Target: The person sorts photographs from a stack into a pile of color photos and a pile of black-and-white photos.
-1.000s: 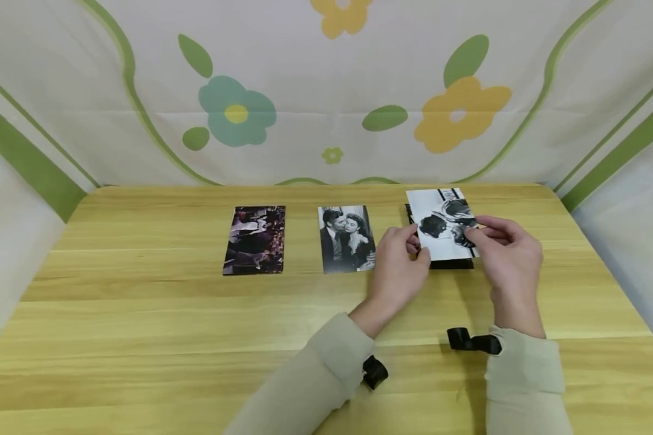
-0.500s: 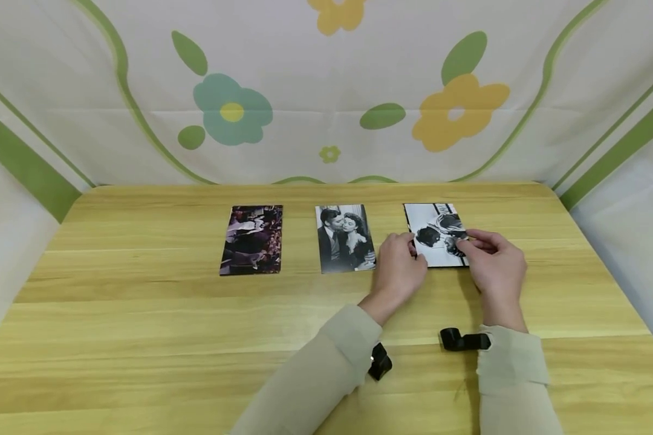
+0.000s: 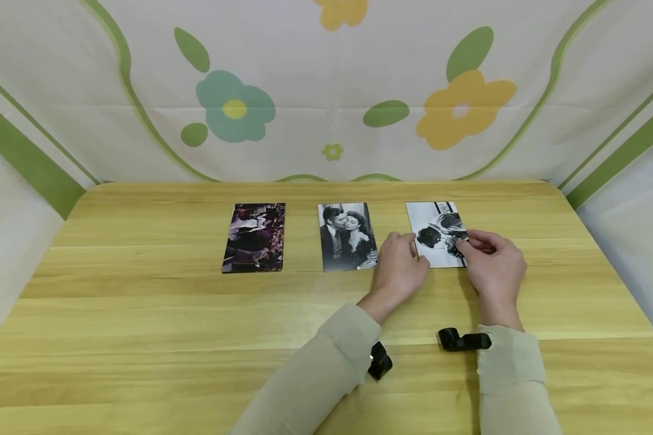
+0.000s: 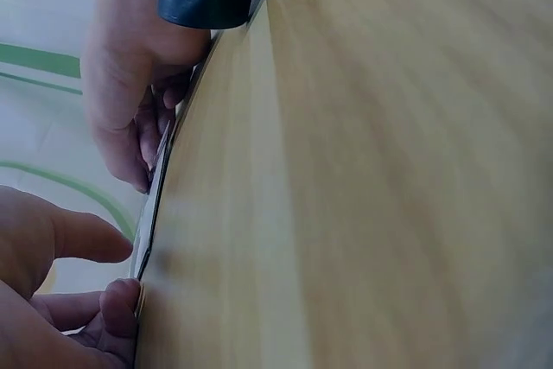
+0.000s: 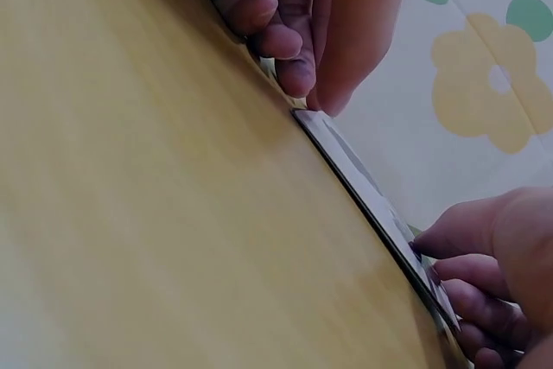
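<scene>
A black-and-white photo card (image 3: pixel 435 248) lies at the right of the wooden table, a dark layer showing under its edge in the right wrist view. My right hand (image 3: pixel 495 263) pinches its right side, thumb on top and fingers at the edge. At its left edge, my left hand (image 3: pixel 397 266) touches with index finger and thumb tips, a gap between them. The right wrist view shows the left hand (image 5: pixel 302 19) with its other fingers bent. Left of that hand lies a photo card of a couple (image 3: pixel 345 238). A dark, colourful photo card (image 3: pixel 254 238) lies farthest left.
The three cards stand in a row along the back of the wooden table (image 3: pixel 141 338). Behind rises a white cloth (image 3: pixel 315 72) with printed flowers. Black straps with small devices (image 3: pixel 462 340) sit at both sleeve cuffs.
Both hands have lowered the black-and-white photo card onto the dark piece beneath and lined it up, so the dark piece is now covered in the head view. The other two cards stay put.
</scene>
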{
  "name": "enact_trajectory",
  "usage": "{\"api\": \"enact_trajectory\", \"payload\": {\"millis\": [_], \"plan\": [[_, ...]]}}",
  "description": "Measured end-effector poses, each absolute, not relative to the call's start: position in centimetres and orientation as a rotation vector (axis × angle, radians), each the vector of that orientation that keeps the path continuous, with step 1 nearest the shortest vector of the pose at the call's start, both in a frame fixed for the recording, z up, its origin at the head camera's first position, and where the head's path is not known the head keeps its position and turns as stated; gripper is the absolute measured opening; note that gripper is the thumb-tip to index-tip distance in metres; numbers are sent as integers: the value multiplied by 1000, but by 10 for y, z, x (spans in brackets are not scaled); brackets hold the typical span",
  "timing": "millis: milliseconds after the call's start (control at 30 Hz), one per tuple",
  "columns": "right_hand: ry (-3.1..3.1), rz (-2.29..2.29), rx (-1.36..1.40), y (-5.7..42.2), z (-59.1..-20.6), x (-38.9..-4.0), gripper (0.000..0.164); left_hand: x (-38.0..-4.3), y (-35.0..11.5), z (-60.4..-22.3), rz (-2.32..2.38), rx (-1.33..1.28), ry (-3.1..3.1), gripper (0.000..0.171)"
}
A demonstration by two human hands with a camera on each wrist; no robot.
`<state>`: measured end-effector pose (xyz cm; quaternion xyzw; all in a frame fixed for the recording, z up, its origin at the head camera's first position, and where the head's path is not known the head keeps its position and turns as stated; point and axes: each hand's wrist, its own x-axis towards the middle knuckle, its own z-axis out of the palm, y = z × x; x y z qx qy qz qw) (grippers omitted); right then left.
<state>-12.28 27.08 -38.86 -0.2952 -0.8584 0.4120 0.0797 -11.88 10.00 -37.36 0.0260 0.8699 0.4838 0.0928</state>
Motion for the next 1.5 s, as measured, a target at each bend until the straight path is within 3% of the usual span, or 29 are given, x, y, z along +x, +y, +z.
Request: {"api": "enact_trajectory", "payload": {"millis": [600,833,1133,1500], "plan": [[-2529,1261,-893,270,-386,-124,42,-116,94,-371,1508,102,2502,57],[-2448,1316,-913,265,-379,-123,43,-114,89,-366,1640,67,2453,48],[-2547,1358,-631,231,-361,-122,39,-118,65,-354,1774,33,2452,39],[-2660,1536,-321,184,-354,-112,46,-113,11,-356,1905,-222,2464,30]]}}
